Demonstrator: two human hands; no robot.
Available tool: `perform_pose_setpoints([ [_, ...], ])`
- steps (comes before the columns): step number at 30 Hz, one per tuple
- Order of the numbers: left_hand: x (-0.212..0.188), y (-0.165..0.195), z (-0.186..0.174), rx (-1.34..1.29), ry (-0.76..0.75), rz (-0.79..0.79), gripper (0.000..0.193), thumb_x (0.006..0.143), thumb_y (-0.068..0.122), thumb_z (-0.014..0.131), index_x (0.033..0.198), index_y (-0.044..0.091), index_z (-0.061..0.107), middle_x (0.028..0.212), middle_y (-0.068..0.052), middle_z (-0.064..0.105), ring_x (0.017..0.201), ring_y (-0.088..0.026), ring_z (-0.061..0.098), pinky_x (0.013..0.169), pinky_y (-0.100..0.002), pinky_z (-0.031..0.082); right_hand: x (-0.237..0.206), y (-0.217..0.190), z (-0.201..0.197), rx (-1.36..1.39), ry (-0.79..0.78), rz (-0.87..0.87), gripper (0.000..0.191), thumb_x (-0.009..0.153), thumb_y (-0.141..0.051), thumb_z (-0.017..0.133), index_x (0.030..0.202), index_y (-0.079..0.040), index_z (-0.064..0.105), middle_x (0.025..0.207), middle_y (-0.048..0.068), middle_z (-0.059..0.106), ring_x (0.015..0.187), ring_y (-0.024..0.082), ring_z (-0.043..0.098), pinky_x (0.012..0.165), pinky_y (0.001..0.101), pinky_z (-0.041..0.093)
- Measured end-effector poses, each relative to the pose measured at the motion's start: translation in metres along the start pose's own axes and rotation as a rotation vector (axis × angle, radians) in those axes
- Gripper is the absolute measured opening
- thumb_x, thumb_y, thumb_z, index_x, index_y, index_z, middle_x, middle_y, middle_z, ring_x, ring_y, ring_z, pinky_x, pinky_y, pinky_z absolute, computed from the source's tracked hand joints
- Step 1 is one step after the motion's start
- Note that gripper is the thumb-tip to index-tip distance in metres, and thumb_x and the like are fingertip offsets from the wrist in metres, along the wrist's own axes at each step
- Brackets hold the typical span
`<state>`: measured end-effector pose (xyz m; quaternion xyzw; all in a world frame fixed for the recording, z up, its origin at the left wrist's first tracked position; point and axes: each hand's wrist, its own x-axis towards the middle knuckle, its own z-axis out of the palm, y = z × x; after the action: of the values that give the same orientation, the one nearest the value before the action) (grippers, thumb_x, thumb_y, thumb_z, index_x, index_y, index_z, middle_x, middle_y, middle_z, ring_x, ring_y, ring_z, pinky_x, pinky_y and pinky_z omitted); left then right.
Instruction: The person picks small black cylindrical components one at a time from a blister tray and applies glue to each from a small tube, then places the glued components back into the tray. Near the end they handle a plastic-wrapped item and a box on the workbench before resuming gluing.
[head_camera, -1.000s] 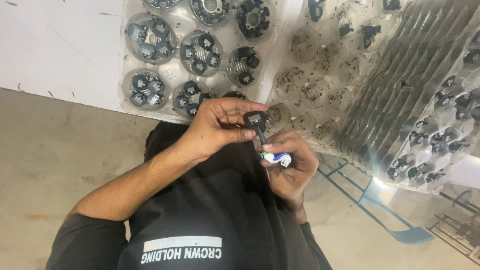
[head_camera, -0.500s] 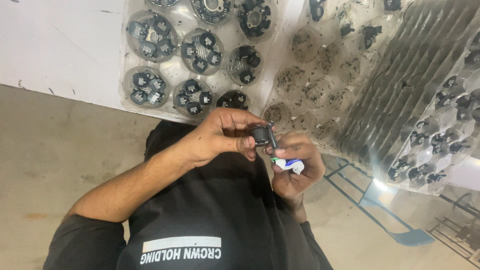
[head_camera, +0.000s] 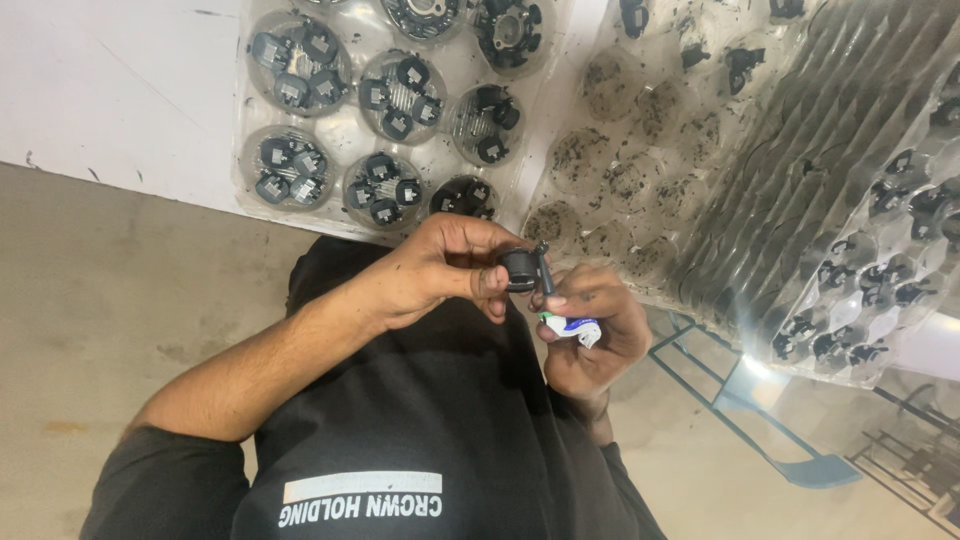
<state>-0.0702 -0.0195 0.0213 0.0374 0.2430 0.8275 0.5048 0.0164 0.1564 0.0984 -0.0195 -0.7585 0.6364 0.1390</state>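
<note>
- The left hand (head_camera: 440, 270) grips a small black part (head_camera: 520, 270) between thumb and fingers, held in the air in front of the person's dark shirt (head_camera: 440, 440), just below the edge of the white bench (head_camera: 110, 90)
- The part is a short, dark, rounded piece with a thin black stem standing up at its right side; finer detail is too small to tell
- The right hand (head_camera: 590, 335) is closed around a small white and blue object (head_camera: 572, 327) with a green tip, its fingertips touching the part's stem
- On the bench above the hands lie clear plastic trays (head_camera: 340, 140) whose round pockets hold similar black parts; a tray (head_camera: 640, 150) to the right has mostly empty, grimy pockets
</note>
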Motion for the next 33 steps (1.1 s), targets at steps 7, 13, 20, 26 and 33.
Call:
perform_pose_setpoints([
  [7,0.001,-0.001,0.001,-0.019,0.015,-0.012,0.046,0.093,0.022,0.077,0.131,-0.003,0.067,0.107,-0.010,0.076,0.083,-0.014,0.072,0.076,-0.030,0.063,0.002,0.001,-0.002,-0.004,-0.022,-0.019,0.019,0.085,0.011,0.068,0.098,-0.003,0.065,0.088,0.007,0.062,0.075,0.015,0.063,0.072,0.0271,0.051],
  [13,-0.001,0.000,0.001,-0.112,-0.035,-0.010,0.044,0.098,0.020,0.075,0.133,-0.004,0.068,0.108,-0.011,0.076,0.083,-0.014,0.072,0.078,-0.029,0.062,0.005,-0.003,-0.005,-0.032,-0.069,-0.002,0.016,0.087,0.006,0.073,0.099,-0.002,0.065,0.086,0.007,0.063,0.075,0.015,0.062,0.071,0.0254,0.048],
  [20,0.019,0.001,-0.027,0.275,0.279,0.388,0.045,0.084,-0.010,0.082,0.126,0.000,0.069,0.106,-0.009,0.073,0.095,-0.012,0.072,0.089,-0.030,0.065,-0.003,-0.002,-0.001,0.116,0.182,0.244,0.020,0.097,-0.011,0.078,0.108,0.001,0.065,0.093,0.013,0.068,0.084,0.022,0.067,0.077,0.0314,0.053],
  [26,0.056,0.021,-0.105,1.086,0.611,0.385,0.042,0.077,0.002,0.090,0.113,0.005,0.069,0.100,-0.006,0.073,0.084,-0.013,0.071,0.074,-0.025,0.061,-0.003,0.008,-0.007,0.264,0.316,0.221,0.029,0.099,-0.016,0.079,0.116,0.001,0.063,0.097,0.016,0.069,0.080,0.023,0.065,0.083,0.0385,0.056],
  [33,0.078,0.004,-0.130,1.856,0.813,0.407,0.038,0.065,0.022,0.091,0.096,0.008,0.074,0.093,-0.011,0.072,0.090,-0.033,0.066,0.077,-0.045,0.054,-0.008,0.013,-0.017,0.324,0.287,0.204,0.038,0.102,-0.025,0.076,0.125,0.000,0.060,0.109,0.020,0.071,0.081,0.021,0.063,0.087,0.0408,0.053],
])
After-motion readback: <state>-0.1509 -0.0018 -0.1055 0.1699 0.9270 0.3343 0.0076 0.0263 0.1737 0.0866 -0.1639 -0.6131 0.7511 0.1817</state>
